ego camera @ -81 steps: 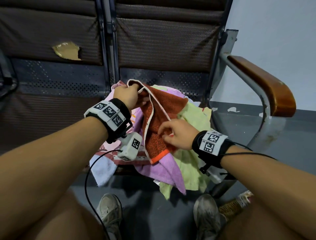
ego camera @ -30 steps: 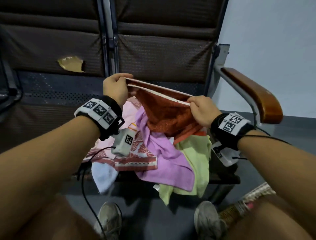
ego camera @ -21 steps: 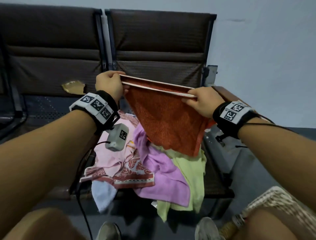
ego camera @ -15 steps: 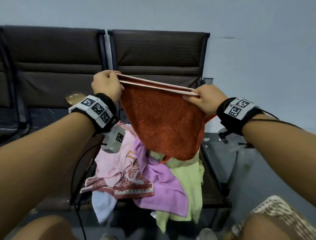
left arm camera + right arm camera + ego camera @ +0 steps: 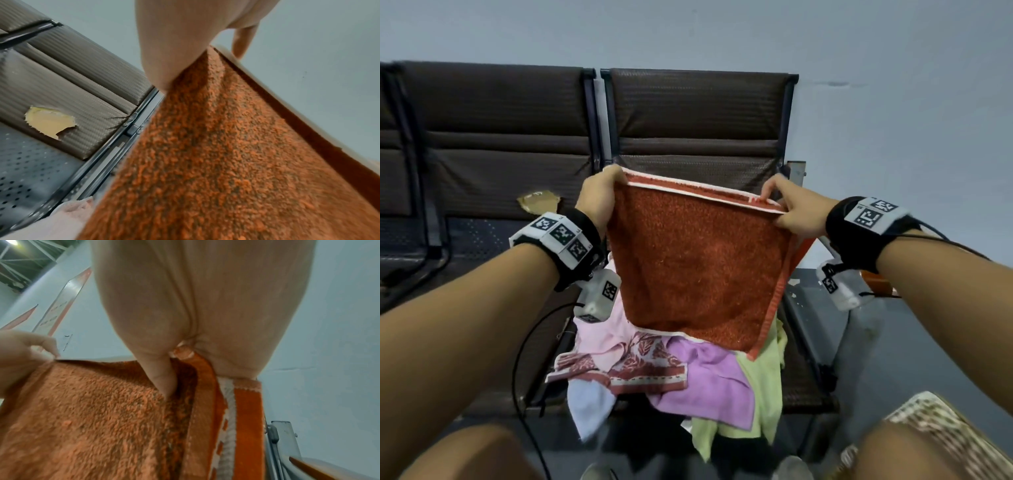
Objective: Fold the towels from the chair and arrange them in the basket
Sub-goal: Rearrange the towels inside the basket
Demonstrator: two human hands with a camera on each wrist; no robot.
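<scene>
Orange towel (image 5: 698,267) raised off pile; left hand (image 5: 599,198), right hand (image 5: 796,214) grip pinching top corners.

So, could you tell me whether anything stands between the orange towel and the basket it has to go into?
Nothing visible does: the orange towel hangs in the air above the chair, and the basket sits lower right beside the knee.

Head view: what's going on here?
A person holds a rust-orange terry towel up by its top corners, left hand pinching one, right hand the other. It hangs doubled over the brown padded chair, where pink patterned, purple, lime-green and pale blue towels lie unfolded. A woven basket sits at lower right; nothing is visibly in it.
</scene>
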